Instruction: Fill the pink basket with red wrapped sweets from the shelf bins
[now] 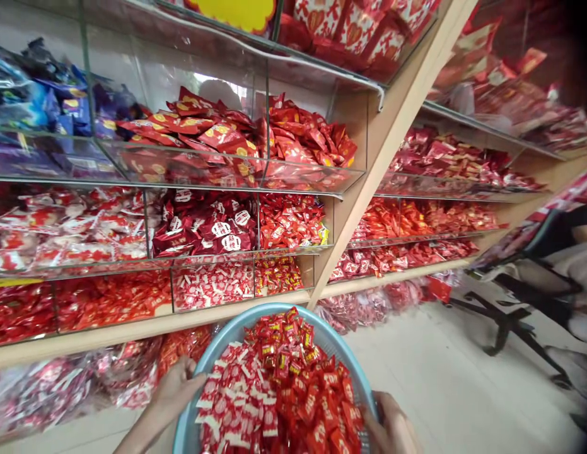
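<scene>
A round light-blue plastic basket point(344, 345) is held between my two hands in front of the shelves. My left hand point(176, 386) grips its left rim, thumb over the edge. On the right rim, my right hand point(391, 425) is closed with the thumb inside; part of this hand is cut off by the lower edge. Inside lie pink-and-white wrapped candies point(239, 397) on the left, small red candies with yellow print point(286, 343) at the back, and larger red-wrapped candies point(321, 403) on the right.
Shelves with clear dividers hold wrapped sweets, such as dark red packets point(205, 224) and blue packets point(69, 104). A wooden post point(359, 202) rises behind the basket. Bagged candy point(52, 391) lies beneath. An office chair point(504, 315) with a seated person stands at right.
</scene>
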`<state>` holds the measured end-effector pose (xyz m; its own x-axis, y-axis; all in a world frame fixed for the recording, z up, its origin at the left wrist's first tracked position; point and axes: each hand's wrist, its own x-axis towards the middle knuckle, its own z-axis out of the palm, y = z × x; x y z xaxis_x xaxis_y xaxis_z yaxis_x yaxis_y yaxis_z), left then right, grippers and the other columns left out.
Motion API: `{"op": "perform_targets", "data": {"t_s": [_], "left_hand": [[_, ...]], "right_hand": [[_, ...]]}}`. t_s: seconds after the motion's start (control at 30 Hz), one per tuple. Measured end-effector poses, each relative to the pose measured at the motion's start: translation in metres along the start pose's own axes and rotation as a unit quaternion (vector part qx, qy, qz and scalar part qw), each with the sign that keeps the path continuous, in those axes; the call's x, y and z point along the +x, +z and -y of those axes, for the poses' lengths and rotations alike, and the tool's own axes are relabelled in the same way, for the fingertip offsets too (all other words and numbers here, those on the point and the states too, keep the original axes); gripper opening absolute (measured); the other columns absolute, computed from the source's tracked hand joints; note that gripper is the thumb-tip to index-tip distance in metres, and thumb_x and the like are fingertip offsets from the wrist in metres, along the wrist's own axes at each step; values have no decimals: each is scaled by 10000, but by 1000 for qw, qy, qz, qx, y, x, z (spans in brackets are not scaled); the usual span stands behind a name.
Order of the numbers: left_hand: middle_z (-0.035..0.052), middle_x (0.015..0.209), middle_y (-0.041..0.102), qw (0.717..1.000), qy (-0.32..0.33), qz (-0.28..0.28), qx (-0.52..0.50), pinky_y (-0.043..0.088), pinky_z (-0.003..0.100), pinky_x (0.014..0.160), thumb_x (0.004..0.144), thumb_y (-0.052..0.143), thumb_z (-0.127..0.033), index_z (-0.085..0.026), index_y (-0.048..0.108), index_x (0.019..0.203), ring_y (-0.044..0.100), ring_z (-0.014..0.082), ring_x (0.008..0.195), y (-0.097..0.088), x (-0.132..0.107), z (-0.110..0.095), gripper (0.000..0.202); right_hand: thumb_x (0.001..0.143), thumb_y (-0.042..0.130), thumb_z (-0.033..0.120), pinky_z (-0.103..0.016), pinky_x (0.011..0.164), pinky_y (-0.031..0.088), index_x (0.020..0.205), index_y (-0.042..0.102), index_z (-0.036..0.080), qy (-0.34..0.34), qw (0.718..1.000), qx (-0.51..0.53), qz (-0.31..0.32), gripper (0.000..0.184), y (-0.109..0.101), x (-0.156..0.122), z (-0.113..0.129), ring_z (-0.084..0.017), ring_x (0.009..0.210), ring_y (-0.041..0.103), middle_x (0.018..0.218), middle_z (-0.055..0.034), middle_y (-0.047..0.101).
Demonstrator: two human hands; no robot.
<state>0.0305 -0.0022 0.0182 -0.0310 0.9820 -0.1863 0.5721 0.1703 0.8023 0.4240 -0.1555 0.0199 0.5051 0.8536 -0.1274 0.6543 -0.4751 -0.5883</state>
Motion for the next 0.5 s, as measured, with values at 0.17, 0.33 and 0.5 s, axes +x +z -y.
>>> {"op": "perform_targets", "data": {"t_s": [0.17,0.33,0.5], "left_hand": [[-39,618,565,991,-21,0,-134,420,254,625,575,607,-510,-209,513,676,539,155,631,5,-12,-24,331],[-8,737,669,983,-19,19,-184,458,259,743,597,617,-452,-200,576,748,616,191,772,-3,-24,-39,296],[7,799,688,978,-29,18,-207,465,267,741,624,627,-450,-186,598,827,626,192,779,-9,-26,-43,335]], "right_hand": [[791,446,527,-297,704,443,922,566,225,-24,999,-1,23,350,0,6,1,-213,804,632,878,-56,673],[786,452,498,-291,640,408,870,533,223,-20,999,37,7,298,4,9,4,-178,636,557,661,6,581],[673,565,503,-253,549,380,723,488,219,25,989,145,9,298,-5,10,14,-133,537,470,544,53,458]]}}
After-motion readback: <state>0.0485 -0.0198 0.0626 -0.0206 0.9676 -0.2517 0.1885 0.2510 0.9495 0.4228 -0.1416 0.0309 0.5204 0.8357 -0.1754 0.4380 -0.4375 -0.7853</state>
